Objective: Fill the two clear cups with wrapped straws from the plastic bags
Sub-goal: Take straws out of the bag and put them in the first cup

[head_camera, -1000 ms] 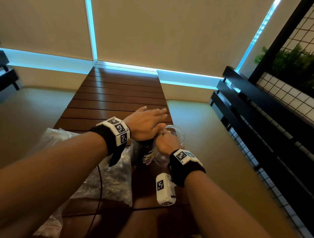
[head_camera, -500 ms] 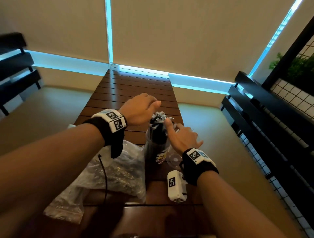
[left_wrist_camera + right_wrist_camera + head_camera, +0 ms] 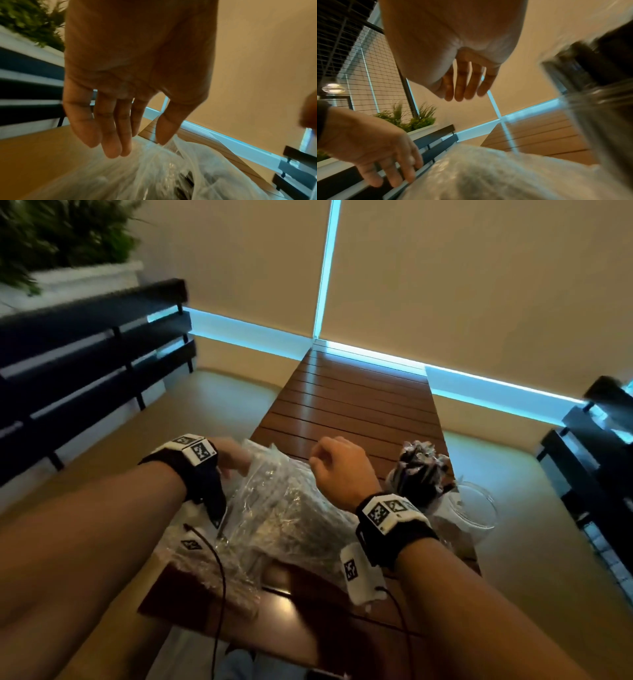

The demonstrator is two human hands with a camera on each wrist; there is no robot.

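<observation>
A clear plastic bag (image 3: pixel 284 508) of wrapped straws lies on the near left of the wooden table (image 3: pixel 349 405). My left hand (image 3: pixel 236 463) hangs over the bag's far left edge with straight fingers (image 3: pixel 111 146); its thumb tip just meets the plastic bag (image 3: pixel 163 175). My right hand (image 3: pixel 325 460) hovers above the bag's right side, loosely curled and holding nothing, as its fingers (image 3: pixel 464 92) show. One clear cup (image 3: pixel 421 474), packed with dark wrapped straws, stands to the right. Beside it stands a second clear cup (image 3: pixel 476 508) that looks nearly empty.
Another crumpled plastic bag (image 3: pixel 205 577) lies at the table's near left corner. Dark slatted benches (image 3: pixel 85 364) flank the table on both sides, with a planter (image 3: pixel 68 241) behind the left one. Cables trail from my wrist cameras across the near table.
Both hands have left the straw-filled cup and swung left to the bag. The right hand has let go of the straws. My head has turned left.
</observation>
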